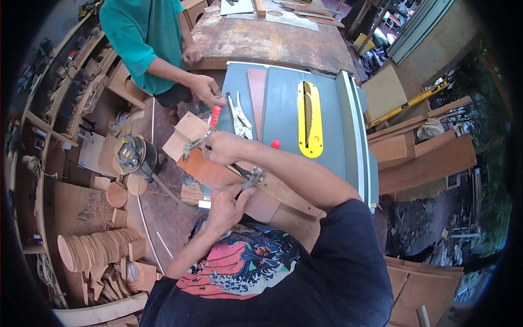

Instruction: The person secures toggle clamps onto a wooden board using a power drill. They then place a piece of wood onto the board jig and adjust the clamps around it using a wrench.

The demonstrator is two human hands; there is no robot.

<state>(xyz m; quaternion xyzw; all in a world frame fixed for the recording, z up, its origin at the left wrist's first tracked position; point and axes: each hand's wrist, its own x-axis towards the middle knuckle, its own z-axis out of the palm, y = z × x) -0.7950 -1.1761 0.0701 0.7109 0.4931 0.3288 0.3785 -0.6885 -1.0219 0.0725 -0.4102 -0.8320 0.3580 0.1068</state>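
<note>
A wooden jig (294, 199) with metal toggle clamps lies across the near edge of the table saw. My right hand (222, 147) is closed beside the far toggle clamp (190, 146), whose red handle (216, 115) points up. A dark piece shows at its fingers; what it grips is hidden. My left hand (226, 210) pinches the lower end of the near toggle clamp (255, 177). That clamp's red handle (276, 144) shows behind my right forearm. Under both hands lies a reddish-brown board (210, 169). Locking pliers (239, 117) rest on the saw table (280, 103).
A co-worker's hand (207, 90) reaches close to the far red handle. The saw blade (308, 117) sits in a yellow insert (317, 141), with a fence (357, 136) at right. A shop vacuum (136, 155) and stacked wooden discs (98, 249) stand on the left.
</note>
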